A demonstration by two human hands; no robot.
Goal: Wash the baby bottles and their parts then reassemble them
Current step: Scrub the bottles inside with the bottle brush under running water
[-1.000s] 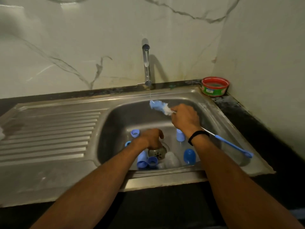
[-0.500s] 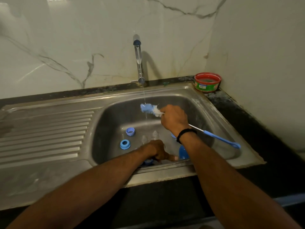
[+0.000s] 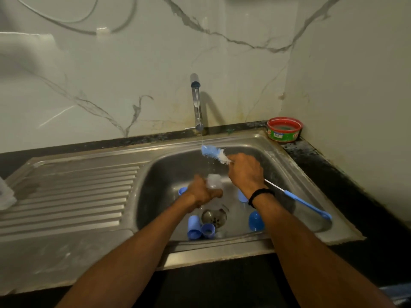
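My left hand [image 3: 201, 193] grips a clear baby bottle [image 3: 214, 181] above the middle of the steel sink basin [image 3: 169, 174], its open end up. My right hand [image 3: 244, 172] holds a blue bottle brush [image 3: 212, 152] near its bristle head, which sits under a thin stream of water from the tap [image 3: 196, 103]. The brush's blue handle [image 3: 307, 206] sticks out to the right over the basin. Blue bottle parts lie on the basin floor: two caps [image 3: 198, 227] near the front, a dome cap [image 3: 255, 221] at the right, a ring [image 3: 182, 190] behind my left hand.
A ribbed steel drainboard [image 3: 66, 192] lies left of the basin. A red and green tub [image 3: 284, 129] stands on the dark counter in the back right corner. The drain [image 3: 214, 217] is in the basin's middle. White cloth [image 3: 5, 194] shows at the far left edge.
My left hand reached down to the basin's front, then came up holding the clear bottle. The right hand kept the brush head under the running water.
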